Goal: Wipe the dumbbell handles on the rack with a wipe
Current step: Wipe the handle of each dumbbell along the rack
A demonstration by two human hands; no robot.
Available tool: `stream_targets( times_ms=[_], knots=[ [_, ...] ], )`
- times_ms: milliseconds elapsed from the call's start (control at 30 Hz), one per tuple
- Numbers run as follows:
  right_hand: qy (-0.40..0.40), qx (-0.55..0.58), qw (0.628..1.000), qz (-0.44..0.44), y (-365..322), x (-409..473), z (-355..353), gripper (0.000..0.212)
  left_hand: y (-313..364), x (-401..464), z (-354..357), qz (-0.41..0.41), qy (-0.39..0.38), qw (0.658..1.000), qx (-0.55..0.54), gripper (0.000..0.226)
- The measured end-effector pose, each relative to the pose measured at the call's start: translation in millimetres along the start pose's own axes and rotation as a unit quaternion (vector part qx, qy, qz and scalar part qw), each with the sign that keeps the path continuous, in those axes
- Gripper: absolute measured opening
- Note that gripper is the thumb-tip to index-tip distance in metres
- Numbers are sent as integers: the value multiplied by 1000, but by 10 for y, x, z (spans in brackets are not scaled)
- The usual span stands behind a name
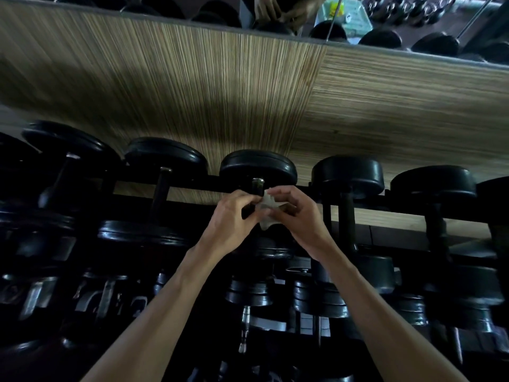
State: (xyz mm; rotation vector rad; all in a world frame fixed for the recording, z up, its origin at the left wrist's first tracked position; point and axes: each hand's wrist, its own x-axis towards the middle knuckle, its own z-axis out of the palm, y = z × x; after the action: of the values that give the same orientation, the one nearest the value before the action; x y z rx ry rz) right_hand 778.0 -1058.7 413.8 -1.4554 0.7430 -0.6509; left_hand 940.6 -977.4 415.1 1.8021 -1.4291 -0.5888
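**Now both hands bunch the wipe at the middle dumbbell**

Right, biggest first: the wood-grain wall panel [248, 86] fills the upper half of the frame, a mirror strip [385, 20] along the top edge. Below it, the dark rack [407, 208] carries a row of black dumbbells across the middle and lower frame. At centre, the left hand [228, 221] and right hand [300, 216] both pinch the crumpled white wipe [268, 209] between curled fingers, right against the handle [257, 186] of the centre dumbbell [258, 166], whose lower length the hands hide.
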Motion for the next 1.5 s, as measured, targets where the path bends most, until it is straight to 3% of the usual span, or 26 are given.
stream_targets(
  times_ms=[267, 433, 533, 733, 800, 900, 1000, 1167, 1500],
  knots=[
    [21, -10, 999, 43, -19, 38, 31, 43, 50, 25, -163, -52, -35, 996, -71, 18],
    [-64, 23, 995, 72, -96, 74, 69, 30, 41, 10, -302, -101, -76, 984, -129, 15],
    [-44, 49, 995, 69, -90, 137, 148, 20, -3, -13, -385, -112, -71, 983, -124, 15],
    [-92, 39, 988, 117, -195, 271, 455, 37, -199, -131, -646, -117, -35, 988, -90, 15],
    [-102, -13, 987, 124, -223, 341, 646, 23, -330, -216, -789, -86, 10, 996, -18, 14],
    [-42, -41, 992, 114, -192, 444, 1002, 2, -644, -374, -1029, -37, 75, 984, 157, 13],
    [16, -97, 989, 112, -40, 570, 1345, 9, -906, -548, -1266, -55, 96, 962, 249, 14],
    [70, -224, 965, 116, 193, 785, 1791, 17, -1171, -580, -1484, -78, 96, 972, 201, 38],
    [134, -249, 958, 43, 373, 1368, 2196, 46, -1345, -516, -1450, -40, 118, 989, 77, 25]
  ],
)
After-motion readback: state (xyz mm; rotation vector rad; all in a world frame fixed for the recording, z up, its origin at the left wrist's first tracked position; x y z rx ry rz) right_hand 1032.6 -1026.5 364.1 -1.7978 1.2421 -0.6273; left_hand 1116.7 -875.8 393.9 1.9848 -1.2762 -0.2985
